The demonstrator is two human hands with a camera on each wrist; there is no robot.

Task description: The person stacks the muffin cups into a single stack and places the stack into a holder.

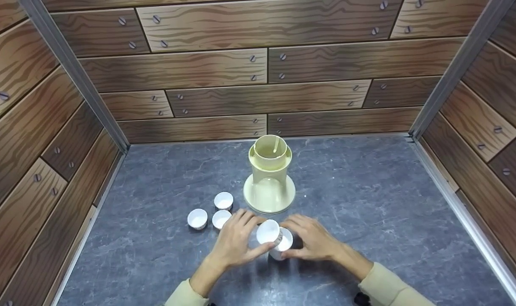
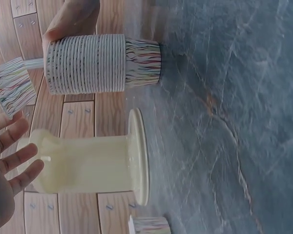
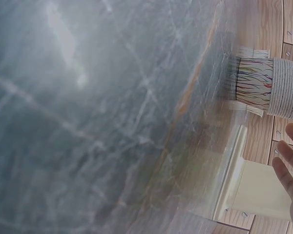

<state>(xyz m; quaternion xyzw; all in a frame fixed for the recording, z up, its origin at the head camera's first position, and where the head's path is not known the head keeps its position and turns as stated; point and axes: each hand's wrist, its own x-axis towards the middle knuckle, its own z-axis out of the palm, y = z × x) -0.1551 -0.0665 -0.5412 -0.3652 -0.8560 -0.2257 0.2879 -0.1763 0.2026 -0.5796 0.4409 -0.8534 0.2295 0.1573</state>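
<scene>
My left hand (image 1: pixel 237 242) pinches one small paper cup (image 1: pixel 268 232) between thumb and fingers, tilted with its white inside showing. Coloured wavy lines cover this cup's outside in the left wrist view. Just right of it, my right hand (image 1: pixel 313 239) grips the upper end of a tall stack of nested paper cups (image 2: pixel 85 64). The stack stands upright on the table, its lowest cup showing the same pattern. Behind both hands is a pale yellow cylindrical stand (image 1: pixel 269 182) with a round base and an open, collared top. A thin pale strip shows inside its top.
Left of the stand, three paper cups stand mouth up: one at the back (image 1: pixel 224 200), one at the left (image 1: pixel 197 219), and one by my left hand (image 1: pixel 221 218). The grey marbled table (image 1: pixel 156 255) is bounded by wood-patterned walls (image 1: pixel 224 70) with metal edging.
</scene>
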